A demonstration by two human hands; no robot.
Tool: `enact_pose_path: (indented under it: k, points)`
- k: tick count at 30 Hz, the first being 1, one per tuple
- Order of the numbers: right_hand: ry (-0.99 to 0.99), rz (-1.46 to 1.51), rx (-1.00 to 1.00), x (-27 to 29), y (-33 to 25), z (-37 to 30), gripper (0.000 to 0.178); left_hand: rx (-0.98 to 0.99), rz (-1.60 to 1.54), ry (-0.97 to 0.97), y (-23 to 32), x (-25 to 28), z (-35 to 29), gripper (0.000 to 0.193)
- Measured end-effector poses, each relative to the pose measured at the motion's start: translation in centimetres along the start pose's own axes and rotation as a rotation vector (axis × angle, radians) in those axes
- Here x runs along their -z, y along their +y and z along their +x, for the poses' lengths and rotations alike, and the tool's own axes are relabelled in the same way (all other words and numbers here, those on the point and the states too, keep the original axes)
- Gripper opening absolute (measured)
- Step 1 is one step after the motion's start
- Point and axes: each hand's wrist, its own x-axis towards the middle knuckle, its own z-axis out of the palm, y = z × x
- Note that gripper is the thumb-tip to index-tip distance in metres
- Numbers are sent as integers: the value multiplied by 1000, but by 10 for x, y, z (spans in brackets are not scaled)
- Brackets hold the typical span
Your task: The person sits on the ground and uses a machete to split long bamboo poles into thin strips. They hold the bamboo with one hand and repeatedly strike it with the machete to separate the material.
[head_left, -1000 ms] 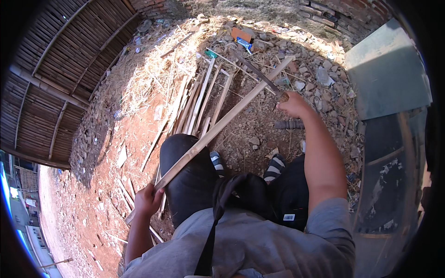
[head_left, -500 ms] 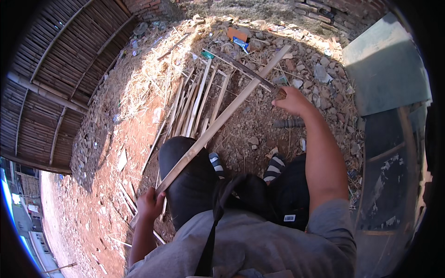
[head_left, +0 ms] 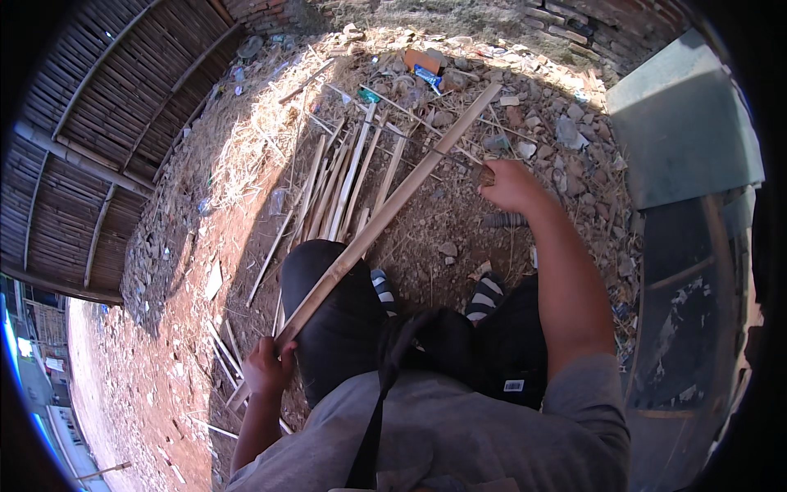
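Note:
A long flat bamboo strip (head_left: pixel 385 215) slants from my lower left across my left thigh to the upper right. My left hand (head_left: pixel 268 366) is closed around its lower part, and the strip's end sticks out below the hand. My right hand (head_left: pixel 510 184) grips the brown wooden handle (head_left: pixel 487 175) of a long-bladed knife, just right of the strip's upper part. The blade points to the left and meets the strip; seen almost edge-on, it shows only as a thin line, so how deep it sits cannot be made out.
Several split bamboo strips (head_left: pixel 347 180) lie in a bundle ahead of my left knee, with more by my left hand. Rubble and straw (head_left: pixel 566 135) cover the ground towards a brick wall (head_left: pixel 602 37). A woven bamboo panel (head_left: pixel 90 148) stands left, a grey-green sheet (head_left: pixel 684 123) right.
The knife's blade has turned from showing its dark flat side to nearly edge-on. My right hand has shifted slightly left and down, and the strip's upper end has moved a little left.

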Motion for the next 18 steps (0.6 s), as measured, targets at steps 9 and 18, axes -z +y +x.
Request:
enact_pose_path:
  k: [9, 18]
  points:
    - [-44, 149, -215, 1, 5, 8, 35, -86, 6, 106, -10, -14, 3, 45]
    - [-148, -141, 128, 1, -32, -1, 36, -113, -9, 118, -14, -17, -1, 45]
